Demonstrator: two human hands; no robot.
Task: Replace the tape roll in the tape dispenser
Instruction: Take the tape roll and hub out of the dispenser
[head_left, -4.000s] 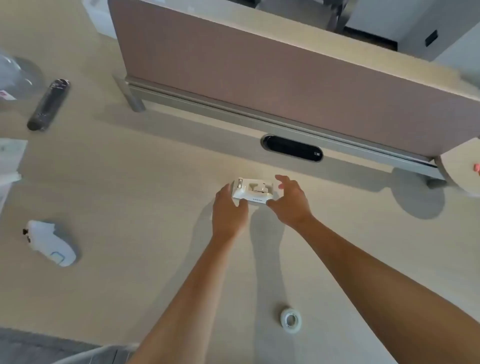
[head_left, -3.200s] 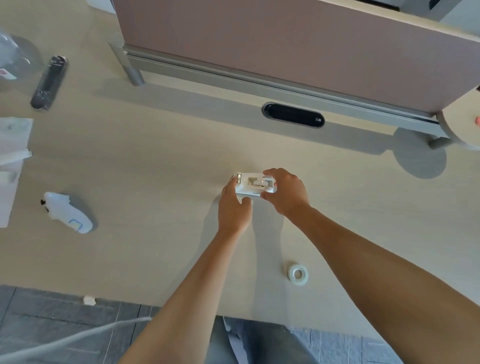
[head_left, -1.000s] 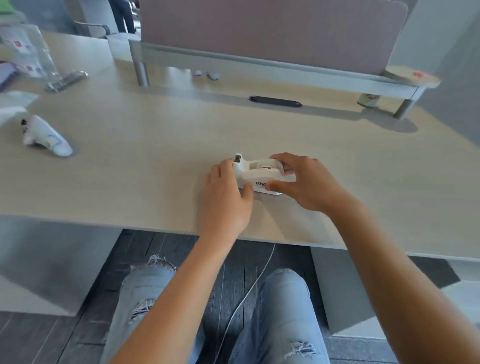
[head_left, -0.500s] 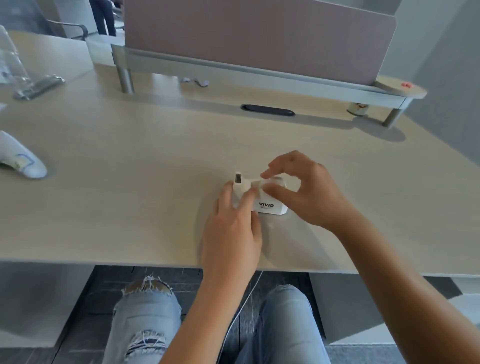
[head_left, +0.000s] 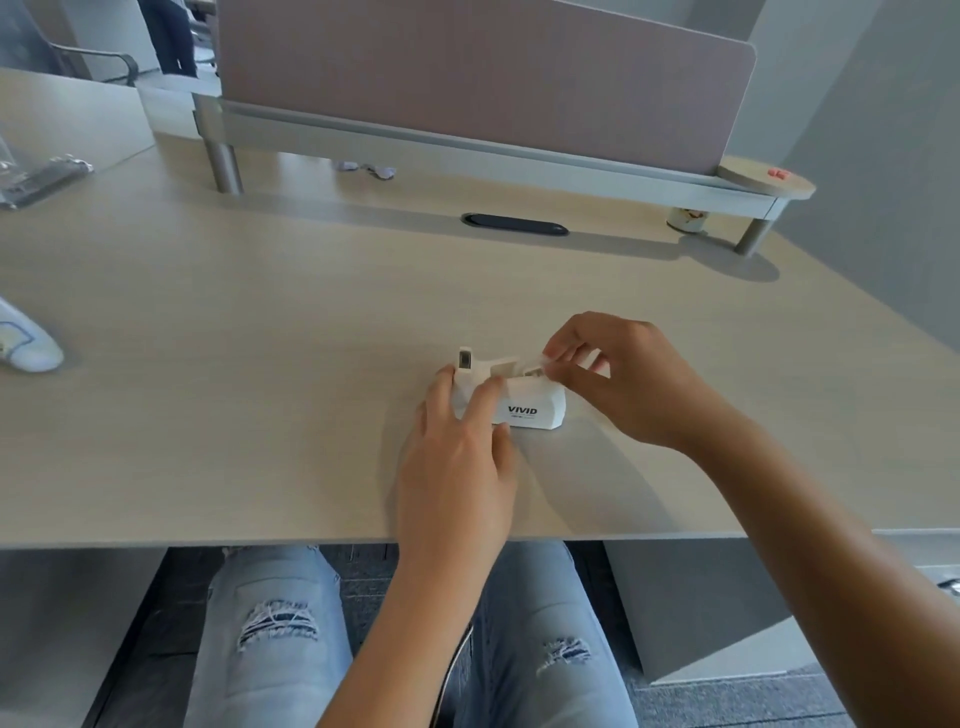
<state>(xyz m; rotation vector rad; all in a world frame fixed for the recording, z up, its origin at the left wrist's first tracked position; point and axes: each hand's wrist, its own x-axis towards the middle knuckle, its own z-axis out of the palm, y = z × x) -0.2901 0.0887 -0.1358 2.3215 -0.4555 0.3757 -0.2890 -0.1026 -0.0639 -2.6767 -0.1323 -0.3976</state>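
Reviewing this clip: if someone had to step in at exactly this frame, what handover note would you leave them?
Left hand: fingers laid on the cutter end of the white tape dispenser, steadying it on the desk.
Right hand: fingertips pinched on a small pale piece at the top of the dispenser's roll bay; whether that is the spool or a tape end cannot be told.
Done: dispenser stands upright near the desk's front edge, label facing the person.
Left: no spare tape roll is in view, so it must be found, seated in the bay, and its tape led to the cutter.
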